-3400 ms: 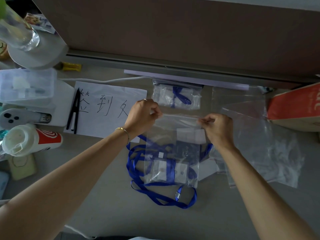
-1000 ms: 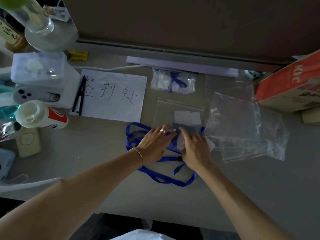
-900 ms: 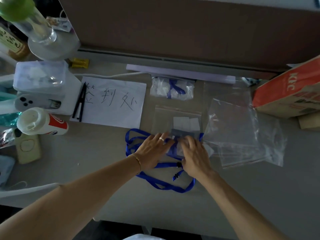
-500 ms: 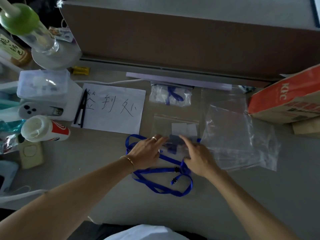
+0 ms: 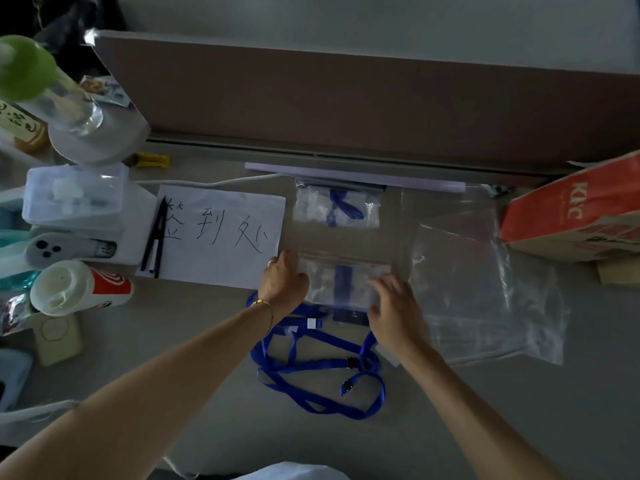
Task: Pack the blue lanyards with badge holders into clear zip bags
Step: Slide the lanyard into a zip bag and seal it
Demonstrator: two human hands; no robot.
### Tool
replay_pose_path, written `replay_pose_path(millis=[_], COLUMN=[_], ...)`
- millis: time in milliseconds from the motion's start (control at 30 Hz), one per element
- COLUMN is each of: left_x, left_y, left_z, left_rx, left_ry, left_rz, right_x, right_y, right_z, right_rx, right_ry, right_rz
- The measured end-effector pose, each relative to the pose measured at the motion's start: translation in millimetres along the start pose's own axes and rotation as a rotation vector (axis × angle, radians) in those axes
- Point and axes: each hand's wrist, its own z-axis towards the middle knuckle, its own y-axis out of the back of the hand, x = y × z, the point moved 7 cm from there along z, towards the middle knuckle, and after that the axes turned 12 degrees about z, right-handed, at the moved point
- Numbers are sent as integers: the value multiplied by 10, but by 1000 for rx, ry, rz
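Observation:
A clear zip bag (image 5: 343, 278) with a blue strap and pale badge pieces showing through it lies mid-table. My left hand (image 5: 284, 284) grips its left edge. My right hand (image 5: 396, 311), blurred, holds its lower right corner. Nearer to me, loose blue lanyards (image 5: 311, 370) lie tangled with black clips, and a dark badge holder (image 5: 349, 317) sits at their far side. A packed zip bag (image 5: 336, 209) with a blue lanyard inside rests at the back. Empty clear bags (image 5: 478, 296) are piled to the right.
A white paper with handwriting (image 5: 221, 233) and two black pens (image 5: 154, 240) lie left of the bags. A cup (image 5: 79, 289), phone (image 5: 65, 249), plastic box (image 5: 74, 194) and bottle (image 5: 52, 95) crowd the left edge. A red paper bag (image 5: 575, 209) stands right. A brown partition (image 5: 346, 105) backs the table.
Both hands have moved away from me with the zip bag, off the tangled lanyards. The lanyards and the dark badge holder now lie uncovered nearer to me.

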Motion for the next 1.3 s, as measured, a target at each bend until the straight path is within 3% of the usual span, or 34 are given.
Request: replay_pose_path(millis=[233, 467, 567, 667, 800, 867, 1133, 1300], left_x=[59, -125, -312, -451, -465, -383, -230, -289], left_y=[-119, -128, 14, 248, 539, 612, 792, 881], left_z=[6, -48, -136, -224, -238, -139, 394, 737], left_rx=[115, 148, 118, 118, 182, 176, -29, -69], left_ry=[309, 138, -12, -166, -249, -215, 9, 31], left_rz=[-566, -583, -603, -671, -774, -789, -729, -698], right_x=[-73, -52, -88, -161, -124, -69, 48, 84], right_y=[-129, -133, 13, 261, 190, 166, 500, 569], right_z=[-76, -63, -74, -102, 4, 79, 688, 1133], right_rx=[80, 101, -93, -258, 45, 170, -116, -165], right_ry=[-12, -23, -54, -184, -430, -460, -504, -502], right_rz=[16, 69, 244, 653, 1384, 1598, 1198, 1045])
